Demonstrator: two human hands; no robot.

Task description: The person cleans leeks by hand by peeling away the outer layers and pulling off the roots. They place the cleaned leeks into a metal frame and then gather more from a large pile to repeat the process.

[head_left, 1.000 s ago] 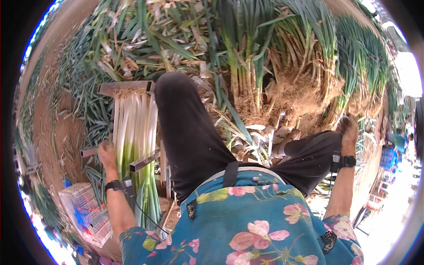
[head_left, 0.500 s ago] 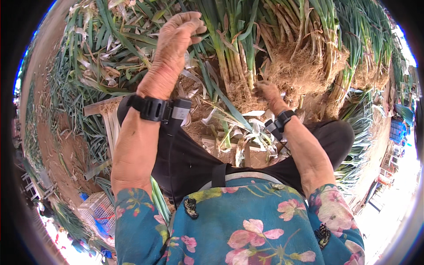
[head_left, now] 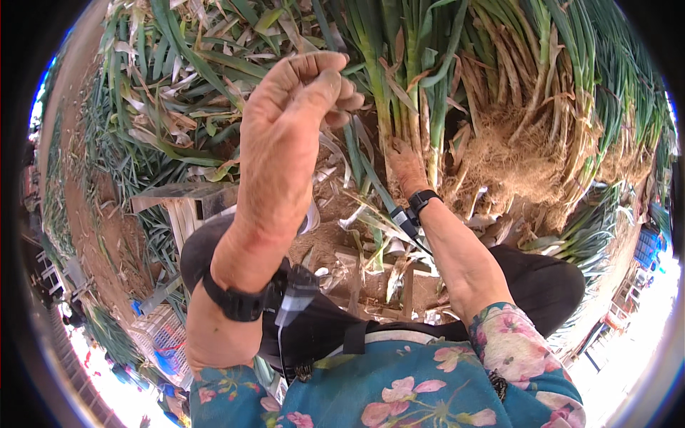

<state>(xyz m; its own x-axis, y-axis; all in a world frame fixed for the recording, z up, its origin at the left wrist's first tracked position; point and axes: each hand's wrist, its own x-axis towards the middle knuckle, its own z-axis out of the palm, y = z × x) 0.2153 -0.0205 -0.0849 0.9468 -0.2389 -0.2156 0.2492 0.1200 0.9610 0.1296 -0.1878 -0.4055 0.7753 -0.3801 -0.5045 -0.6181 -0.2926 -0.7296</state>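
I see half-curled, seemingly empty fingers on the left hand point(head_left: 296, 107), and the right hand point(head_left: 407, 168) touching the green onions point(head_left: 404, 100) ahead, grip unclear to me, where neighbouring tangled roots point(head_left: 521, 150) might snag and snap any pulled hard.

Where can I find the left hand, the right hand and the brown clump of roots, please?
Left hand point(head_left: 287, 128): head view, middle of the hand.
Right hand point(head_left: 407, 168): head view, back of the hand.
Brown clump of roots point(head_left: 524, 158): head view, tangled middle.
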